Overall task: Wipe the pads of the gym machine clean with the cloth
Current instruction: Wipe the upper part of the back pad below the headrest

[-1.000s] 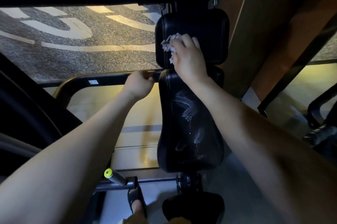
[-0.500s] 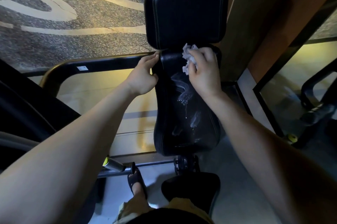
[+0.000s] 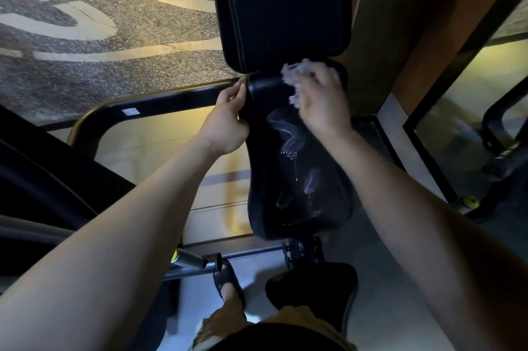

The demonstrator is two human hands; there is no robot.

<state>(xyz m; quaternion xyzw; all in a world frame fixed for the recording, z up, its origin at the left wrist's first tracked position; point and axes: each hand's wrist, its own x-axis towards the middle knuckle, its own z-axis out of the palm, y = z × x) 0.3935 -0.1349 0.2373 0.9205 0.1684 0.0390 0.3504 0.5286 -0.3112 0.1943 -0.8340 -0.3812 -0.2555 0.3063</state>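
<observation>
Two black pads stand one above the other at centre. The upper pad is squarish; the long lower pad carries wet streaks and drips. My right hand grips a crumpled white cloth and presses it on the top of the lower pad, just under the upper one. My left hand rests against the lower pad's left edge with its fingers straight, beside the black frame bar. A black seat pad sits below.
A black curved machine arm fills the left. A metal rod with a yellow-green tip lies low at centre-left, next to my foot in a black sandal. Another machine frame stands at right. A patterned floor lies beyond.
My right hand and cloth came down from the upper pad to the top of the lower pad. My left hand let go of the frame bar and now rests on the pad's edge.
</observation>
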